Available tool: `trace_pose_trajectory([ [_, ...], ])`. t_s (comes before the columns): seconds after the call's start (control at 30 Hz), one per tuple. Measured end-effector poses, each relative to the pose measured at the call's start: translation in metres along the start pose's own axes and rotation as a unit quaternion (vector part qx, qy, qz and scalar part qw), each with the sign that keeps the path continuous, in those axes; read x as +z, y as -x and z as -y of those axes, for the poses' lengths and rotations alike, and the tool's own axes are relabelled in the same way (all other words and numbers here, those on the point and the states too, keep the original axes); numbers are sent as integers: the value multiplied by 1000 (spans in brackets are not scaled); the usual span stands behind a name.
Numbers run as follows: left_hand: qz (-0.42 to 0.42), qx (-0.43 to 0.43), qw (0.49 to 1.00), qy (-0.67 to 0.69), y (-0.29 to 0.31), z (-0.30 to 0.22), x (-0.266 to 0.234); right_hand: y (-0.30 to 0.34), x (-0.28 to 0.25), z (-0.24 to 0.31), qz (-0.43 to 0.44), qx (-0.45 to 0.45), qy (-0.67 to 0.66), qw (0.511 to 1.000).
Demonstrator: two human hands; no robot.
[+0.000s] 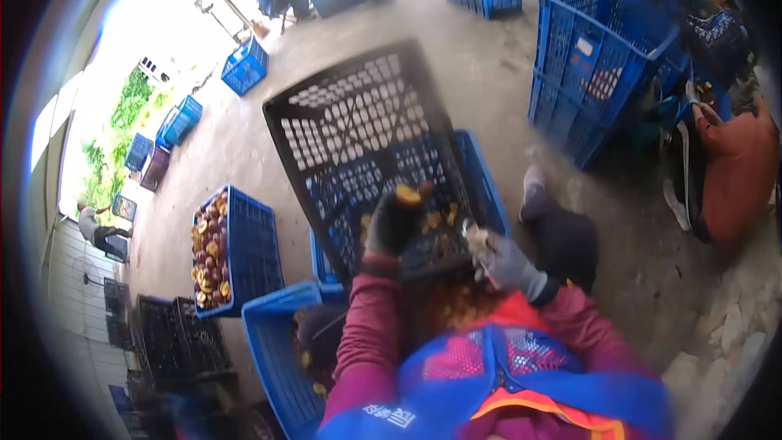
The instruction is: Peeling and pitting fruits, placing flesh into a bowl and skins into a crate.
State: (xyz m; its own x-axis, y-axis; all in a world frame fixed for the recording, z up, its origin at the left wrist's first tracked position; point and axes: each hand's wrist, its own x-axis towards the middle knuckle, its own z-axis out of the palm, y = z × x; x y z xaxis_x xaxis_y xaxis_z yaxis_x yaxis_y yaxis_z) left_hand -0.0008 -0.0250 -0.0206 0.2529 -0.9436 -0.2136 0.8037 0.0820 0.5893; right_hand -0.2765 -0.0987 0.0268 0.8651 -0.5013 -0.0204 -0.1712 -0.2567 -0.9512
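Sorting fruit at the tilted black crate (358, 130)

A yellow fruit piece (407, 194) sits pinched in the left hand's (393, 224) closed fingers over the crate; the gloved right hand (501, 259) curls beside it, grip unclear. A blue crate (244, 248) of fruit stands left.

Blue crate of fruit (213, 253) left; stacked blue crates (599, 65) right.

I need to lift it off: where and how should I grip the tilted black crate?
Probably by the black crate's near rim, from the wearer's side. It leans away, mesh bottom up, over the blue crate, so only that low edge is close. The left hand is there, the right hand beside it; a hand at each near corner should steady it.
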Motion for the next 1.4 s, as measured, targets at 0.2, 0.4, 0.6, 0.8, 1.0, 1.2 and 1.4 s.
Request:
trace_pose_trajectory([
  [0.2,-130,311,682,-649,108,1,53,-6,29,69,-18,-124,25,992],
  [0.4,-62,216,841,-492,151,25,89,9,38,84,4,-156,208,966],
  [0.6,-14,325,669,-669,148,36,81,20,43,83,10,-137,208,968],
  [0.8,-13,337,697,-632,137,48,70,16,50,60,29,-99,204,974],
  [1.0,-24,354,679,-642,123,62,34,16,45,65,137,-40,70,987],
  [1.2,25,345,613,-710,128,59,31,21,27,74,219,323,-308,867],
  [1.4,37,381,651,-656,139,53,49,32,25,60,371,302,-641,601],
])
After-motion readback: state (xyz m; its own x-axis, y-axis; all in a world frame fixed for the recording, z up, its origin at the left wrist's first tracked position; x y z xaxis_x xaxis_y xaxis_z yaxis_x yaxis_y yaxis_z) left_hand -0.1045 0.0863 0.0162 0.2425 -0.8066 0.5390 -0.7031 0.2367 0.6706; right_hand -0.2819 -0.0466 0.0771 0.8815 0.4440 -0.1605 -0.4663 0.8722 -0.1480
